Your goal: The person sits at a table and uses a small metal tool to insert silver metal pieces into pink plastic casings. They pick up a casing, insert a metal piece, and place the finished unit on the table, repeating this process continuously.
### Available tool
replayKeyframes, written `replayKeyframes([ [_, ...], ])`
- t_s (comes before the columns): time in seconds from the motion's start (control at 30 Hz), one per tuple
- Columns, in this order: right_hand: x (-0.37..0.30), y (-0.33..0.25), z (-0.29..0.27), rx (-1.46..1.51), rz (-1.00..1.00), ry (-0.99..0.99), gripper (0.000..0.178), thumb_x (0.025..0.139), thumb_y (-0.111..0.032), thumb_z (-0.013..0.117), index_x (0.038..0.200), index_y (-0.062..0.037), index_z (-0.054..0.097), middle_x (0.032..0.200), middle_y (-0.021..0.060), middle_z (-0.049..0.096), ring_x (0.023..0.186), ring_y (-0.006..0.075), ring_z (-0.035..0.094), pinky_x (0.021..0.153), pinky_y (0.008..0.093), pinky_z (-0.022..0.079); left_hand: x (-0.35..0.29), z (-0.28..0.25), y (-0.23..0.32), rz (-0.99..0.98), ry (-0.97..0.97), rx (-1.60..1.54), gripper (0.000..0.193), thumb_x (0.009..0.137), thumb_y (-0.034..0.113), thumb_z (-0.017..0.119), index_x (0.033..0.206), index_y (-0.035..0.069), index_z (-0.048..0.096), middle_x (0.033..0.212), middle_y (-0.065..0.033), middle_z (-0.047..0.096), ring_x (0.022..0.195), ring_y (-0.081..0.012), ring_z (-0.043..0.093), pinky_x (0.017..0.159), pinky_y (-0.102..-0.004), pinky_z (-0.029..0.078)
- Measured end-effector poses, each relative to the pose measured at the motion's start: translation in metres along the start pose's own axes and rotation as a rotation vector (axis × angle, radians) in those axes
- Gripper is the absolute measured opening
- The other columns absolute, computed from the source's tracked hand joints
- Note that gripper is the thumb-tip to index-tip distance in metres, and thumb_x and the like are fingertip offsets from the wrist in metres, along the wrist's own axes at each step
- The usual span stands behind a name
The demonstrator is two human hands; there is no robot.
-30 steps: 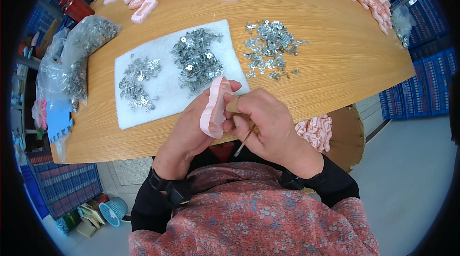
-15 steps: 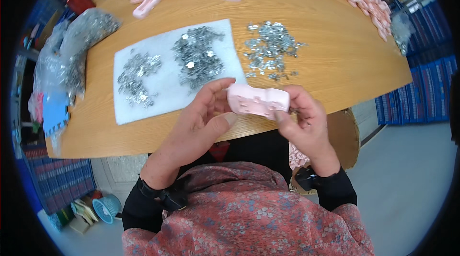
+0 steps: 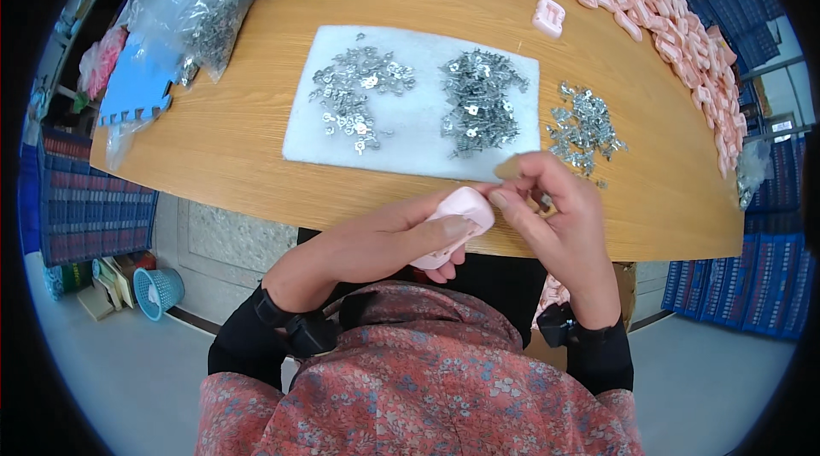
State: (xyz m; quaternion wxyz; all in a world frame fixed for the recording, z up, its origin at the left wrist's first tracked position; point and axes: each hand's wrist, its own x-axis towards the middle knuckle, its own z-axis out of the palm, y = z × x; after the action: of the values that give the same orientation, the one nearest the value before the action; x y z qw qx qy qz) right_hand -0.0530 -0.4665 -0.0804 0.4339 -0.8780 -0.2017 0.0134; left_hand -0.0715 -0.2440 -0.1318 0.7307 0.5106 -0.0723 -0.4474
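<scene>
At the table's near edge my left hand [image 3: 384,238] is wrapped around a pink plastic shell [image 3: 468,207], its thumb pressed along one face. The shell is tilted, with one rounded end pointing up and right. Just right of that end, my right hand [image 3: 559,217] is closed, thumb and forefinger pinched together. Small metal pieces [image 3: 545,200] glint among its curled fingers; what the fingertips pinch is too small to make out. Beyond the hands lies a white foam mat [image 3: 427,106] bearing two piles of metal pieces, flat clips [image 3: 359,97] left and a denser pile [image 3: 483,102] right.
Another heap of metal pieces [image 3: 585,127] lies on the wooden table [image 3: 649,217] right of the mat. Many pink shells [image 3: 666,38] line the far right side, with one shell [image 3: 548,17] apart. Plastic bags of metal parts [image 3: 222,12] and a blue foam tile [image 3: 137,84] occupy the left.
The shell has passed from both hands into my left hand alone and been turned on end. My right hand has let it go and now pinches beside it. The view has shifted left.
</scene>
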Motion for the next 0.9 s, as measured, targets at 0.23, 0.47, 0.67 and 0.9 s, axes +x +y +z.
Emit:
replayKeyframes([
  [0.23,0.075,-0.005,0.046,-0.111,-0.289,-0.197,0.021,0.08,-0.005,0.071,0.099,-0.0023,0.062,0.085,0.0105,0.063,0.077,0.0248,0.063,0.07,0.0338,0.051,-0.029,-0.026,-0.012,0.243,0.179,-0.344,0.048,0.102,0.029,0.05,0.143,0.01,0.034,0.097,-0.0119,0.063,0.083,-0.0187,0.066,0.077,-0.0326,0.056],
  [0.47,0.097,0.009,0.075,-0.361,-0.381,-0.249,0.017,0.08,-0.002,0.069,0.096,-0.0038,0.062,0.084,0.0108,0.064,0.086,0.0276,0.063,0.072,0.0345,0.051,-0.049,-0.039,-0.02,0.386,0.345,-0.47,0.046,0.099,0.022,0.048,0.141,0.007,0.036,0.097,-0.0129,0.063,0.083,-0.0201,0.066,0.073,-0.0351,0.057],
  [0.67,0.091,-0.003,0.075,-0.174,-0.208,-0.207,0.016,0.078,-0.004,0.071,0.09,-0.0032,0.061,0.082,0.0093,0.062,0.081,0.025,0.063,0.071,0.0339,0.051,-0.047,-0.042,-0.018,0.41,0.344,-0.545,0.046,0.103,0.032,0.041,0.139,0.004,0.041,0.096,-0.0113,0.063,0.084,-0.0186,0.065,0.075,-0.0358,0.057],
  [0.9,0.068,-0.029,0.059,-0.092,-0.256,-0.292,0.02,0.078,-0.005,0.071,0.093,-0.0045,0.058,0.084,0.0126,0.064,0.08,0.0284,0.064,0.07,0.0365,0.051,-0.031,-0.037,-0.011,0.413,0.263,-0.621,0.053,0.105,0.044,0.032,0.138,0.003,0.044,0.095,-0.0102,0.064,0.084,-0.0186,0.066,0.077,-0.0373,0.057],
])
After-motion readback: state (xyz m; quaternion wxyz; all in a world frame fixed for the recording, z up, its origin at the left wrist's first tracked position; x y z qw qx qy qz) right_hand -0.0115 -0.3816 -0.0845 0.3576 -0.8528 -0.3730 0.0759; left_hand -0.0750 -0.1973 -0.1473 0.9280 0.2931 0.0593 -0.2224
